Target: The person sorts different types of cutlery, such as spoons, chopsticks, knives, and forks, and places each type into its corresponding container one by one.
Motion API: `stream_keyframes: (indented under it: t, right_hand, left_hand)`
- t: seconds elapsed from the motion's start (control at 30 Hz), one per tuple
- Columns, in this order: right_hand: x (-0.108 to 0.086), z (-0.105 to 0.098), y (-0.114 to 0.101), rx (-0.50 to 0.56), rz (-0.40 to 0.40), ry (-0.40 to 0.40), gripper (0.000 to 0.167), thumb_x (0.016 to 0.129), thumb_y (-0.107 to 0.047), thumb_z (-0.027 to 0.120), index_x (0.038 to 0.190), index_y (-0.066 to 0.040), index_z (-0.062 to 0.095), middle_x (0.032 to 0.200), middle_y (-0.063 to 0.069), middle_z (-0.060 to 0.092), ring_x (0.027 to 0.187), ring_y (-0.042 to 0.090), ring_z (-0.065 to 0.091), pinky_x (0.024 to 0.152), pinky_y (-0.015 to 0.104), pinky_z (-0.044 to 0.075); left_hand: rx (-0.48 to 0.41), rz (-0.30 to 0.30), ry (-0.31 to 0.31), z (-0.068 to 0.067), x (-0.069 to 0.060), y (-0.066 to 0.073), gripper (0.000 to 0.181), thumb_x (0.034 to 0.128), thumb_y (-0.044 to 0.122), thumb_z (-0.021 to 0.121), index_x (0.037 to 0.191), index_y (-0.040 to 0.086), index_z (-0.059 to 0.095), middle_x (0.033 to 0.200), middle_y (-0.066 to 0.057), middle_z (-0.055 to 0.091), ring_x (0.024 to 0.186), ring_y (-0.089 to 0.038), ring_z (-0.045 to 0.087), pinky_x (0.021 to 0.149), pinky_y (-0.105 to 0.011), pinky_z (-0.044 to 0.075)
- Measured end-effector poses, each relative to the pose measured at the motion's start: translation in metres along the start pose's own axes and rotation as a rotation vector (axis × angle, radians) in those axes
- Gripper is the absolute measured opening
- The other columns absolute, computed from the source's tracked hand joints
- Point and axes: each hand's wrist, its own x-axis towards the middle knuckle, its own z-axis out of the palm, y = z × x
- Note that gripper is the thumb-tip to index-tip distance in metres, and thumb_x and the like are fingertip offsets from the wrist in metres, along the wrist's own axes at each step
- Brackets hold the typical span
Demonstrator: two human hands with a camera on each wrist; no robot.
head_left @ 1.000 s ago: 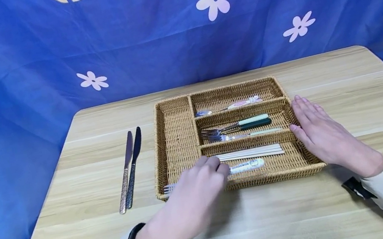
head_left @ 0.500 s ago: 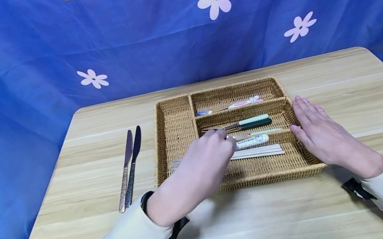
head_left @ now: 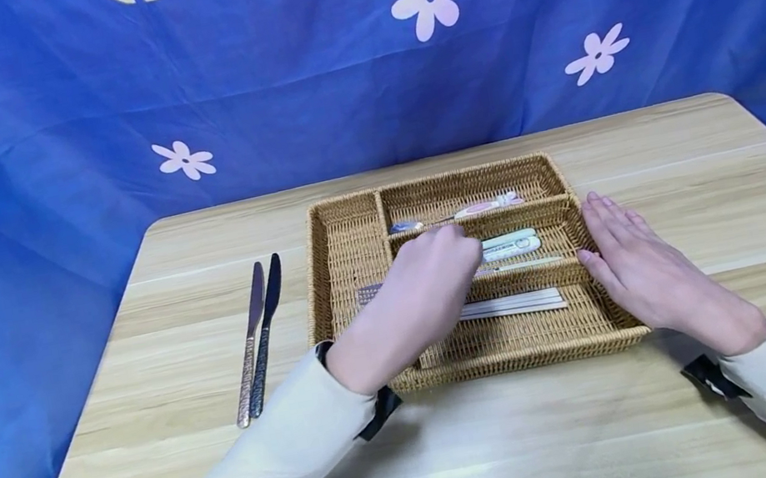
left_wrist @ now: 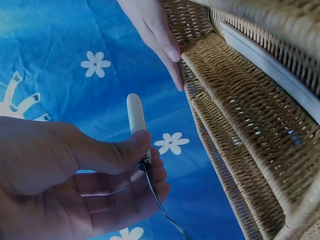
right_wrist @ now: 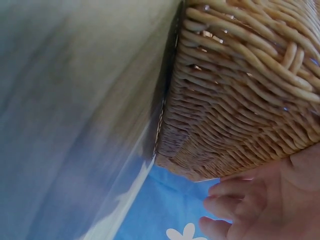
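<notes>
My left hand (head_left: pixel 422 291) is over the middle compartment of a wicker cutlery tray (head_left: pixel 524 352). It pinches a fork with a white printed handle (left_wrist: pixel 135 114) between thumb and fingers; in the head view the tines (head_left: pixel 368 294) show left of the hand. Below, the middle compartment holds a fork with a pale green handle (head_left: pixel 508 238) and another light-handled fork (head_left: pixel 532 263); their heads are hidden by my hand. My right hand (head_left: pixel 651 274) rests with straight fingers against the tray's right outer wall (right_wrist: pixel 225 110), thumb at the rim.
White chopsticks (head_left: pixel 515 303) lie in the front compartment. A spoon with a pink and white handle (head_left: pixel 484 207) lies in the back one. Two table knives, one silvery (head_left: pixel 251 341) and one dark (head_left: pixel 268 334), lie on the wooden table (head_left: pixel 537 433) left of the tray. A blue flowered cloth (head_left: pixel 329 96) hangs behind.
My left hand has carried the white-handled fork away from me, from the front compartment to above the middle one. The right hand, tray and knives stay where they were.
</notes>
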Motion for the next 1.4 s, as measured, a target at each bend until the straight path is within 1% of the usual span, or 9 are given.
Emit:
stream_keyframes:
  t: [0.2, 0.37, 0.47, 0.63, 0.73, 0.93, 1.03, 1.17, 1.4]
  right_hand:
    - [0.0, 0.0, 0.0, 0.005, 0.006, 0.004, 0.063, 0.106, -0.029, 0.027, 0.149, 0.01, 0.003, 0.156, 0.028, -0.001, 0.144, 0.043, 0.003, 0.119, 0.05, 0.001]
    - [0.0, 0.0, 0.0, 0.009, 0.01, -0.001, 0.063, 0.106, -0.03, 0.026, 0.15, 0.009, 0.003, 0.156, 0.028, -0.002, 0.144, 0.043, 0.004, 0.119, 0.051, 0.001]
    - [0.001, 0.0, 0.0, 0.011, 0.013, -0.004, 0.063, 0.106, -0.03, 0.026, 0.15, 0.009, 0.003, 0.157, 0.027, -0.002, 0.144, 0.043, 0.003, 0.119, 0.052, 0.001]
    - [0.001, 0.0, 0.001, 0.012, 0.016, -0.001, 0.063, 0.106, -0.03, 0.026, 0.15, 0.008, 0.003, 0.157, 0.026, -0.002, 0.145, 0.042, 0.002, 0.118, 0.052, 0.001]
    - [0.001, -0.001, 0.0, 0.013, 0.019, -0.001, 0.063, 0.106, -0.03, 0.026, 0.15, 0.008, 0.002, 0.157, 0.027, -0.001, 0.144, 0.042, 0.004, 0.118, 0.053, 0.003]
    - [0.0, 0.0, -0.002, 0.013, 0.018, 0.011, 0.063, 0.106, -0.031, 0.027, 0.15, 0.009, 0.004, 0.156, 0.03, 0.005, 0.143, 0.045, 0.008, 0.118, 0.054, 0.007]
    - [0.001, 0.0, -0.002, 0.014, 0.02, 0.015, 0.063, 0.106, -0.031, 0.027, 0.15, 0.009, 0.005, 0.156, 0.03, 0.006, 0.143, 0.045, 0.009, 0.118, 0.054, 0.007]
    - [0.001, -0.001, -0.003, 0.018, 0.026, 0.01, 0.064, 0.106, -0.031, 0.027, 0.15, 0.008, 0.004, 0.156, 0.029, 0.005, 0.143, 0.045, 0.009, 0.118, 0.054, 0.007]
    - [0.001, -0.002, -0.002, 0.028, 0.028, -0.003, 0.063, 0.106, -0.031, 0.027, 0.15, 0.008, 0.003, 0.157, 0.027, 0.001, 0.144, 0.045, 0.008, 0.118, 0.054, 0.004]
  left_hand:
    - [0.013, 0.009, -0.026, 0.001, 0.024, 0.0, 0.028, 0.08, -0.015, 0.05, 0.077, 0.008, 0.065, 0.077, -0.004, 0.062, 0.066, -0.014, 0.057, 0.058, -0.022, 0.054]
    - [0.039, 0.011, -0.044, 0.005, 0.042, -0.002, 0.029, 0.081, -0.015, 0.047, 0.074, 0.01, 0.061, 0.073, -0.002, 0.059, 0.064, -0.014, 0.053, 0.058, -0.024, 0.054]
    - [0.045, 0.001, -0.079, 0.008, 0.052, -0.002, 0.026, 0.0817, -0.013, 0.049, 0.078, 0.01, 0.061, 0.078, -0.003, 0.059, 0.067, -0.015, 0.054, 0.059, -0.026, 0.054]
    - [0.095, 0.013, -0.14, 0.017, 0.07, -0.003, 0.025, 0.0821, -0.009, 0.055, 0.094, 0.009, 0.066, 0.094, -0.005, 0.062, 0.077, -0.017, 0.06, 0.065, -0.027, 0.056]
    - [0.107, 0.023, -0.147, 0.025, 0.08, -0.005, 0.023, 0.0858, -0.008, 0.054, 0.097, 0.009, 0.066, 0.096, -0.006, 0.063, 0.079, -0.018, 0.061, 0.068, -0.028, 0.057]
    - [0.075, 0.009, -0.116, 0.038, 0.094, -0.013, 0.019, 0.0956, 0.0, 0.05, 0.09, 0.008, 0.065, 0.094, -0.007, 0.063, 0.082, -0.02, 0.062, 0.072, -0.032, 0.058]
    - [0.059, -0.01, -0.113, 0.043, 0.099, -0.016, 0.02, 0.0952, -0.001, 0.049, 0.087, 0.008, 0.065, 0.095, -0.008, 0.064, 0.083, -0.021, 0.063, 0.072, -0.033, 0.058]
    - [0.03, -0.023, -0.14, 0.05, 0.102, -0.016, 0.018, 0.095, 0.0, 0.051, 0.092, 0.008, 0.066, 0.098, -0.008, 0.064, 0.085, -0.02, 0.063, 0.074, -0.032, 0.058]
    - [-0.007, 0.003, -0.163, 0.069, 0.107, -0.013, 0.019, 0.0878, -0.006, 0.056, 0.096, 0.007, 0.067, 0.093, -0.006, 0.065, 0.082, -0.018, 0.062, 0.076, -0.027, 0.056]
